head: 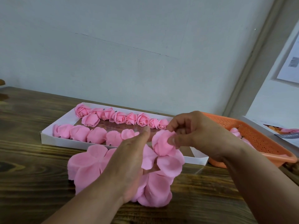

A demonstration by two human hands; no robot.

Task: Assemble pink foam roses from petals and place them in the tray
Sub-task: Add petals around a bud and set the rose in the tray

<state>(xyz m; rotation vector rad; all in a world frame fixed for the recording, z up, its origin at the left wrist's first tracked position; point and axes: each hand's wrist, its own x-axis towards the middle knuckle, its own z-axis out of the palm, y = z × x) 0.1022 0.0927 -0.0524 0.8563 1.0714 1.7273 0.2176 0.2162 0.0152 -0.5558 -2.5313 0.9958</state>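
Observation:
A half-made pink foam rose (162, 145) is held above the table between both hands. My right hand (197, 135) pinches its upper petals with thumb and fingers. My left hand (129, 162) holds the rose from below, where two loose petals (168, 165) spread out over its fingers. Under the hands lies a pile of flat pink petal sheets (87, 164) on the wooden table. Behind it stands a white tray (48, 138) with two rows of finished roses (119, 118), several in each row.
An orange perforated basket (258, 138) with a few pink pieces sits at the right, beside papers (281, 131) on a grey surface. The wooden table (32, 183) runs to a pale wall behind the tray. A brown object (2, 81) shows at the far left edge.

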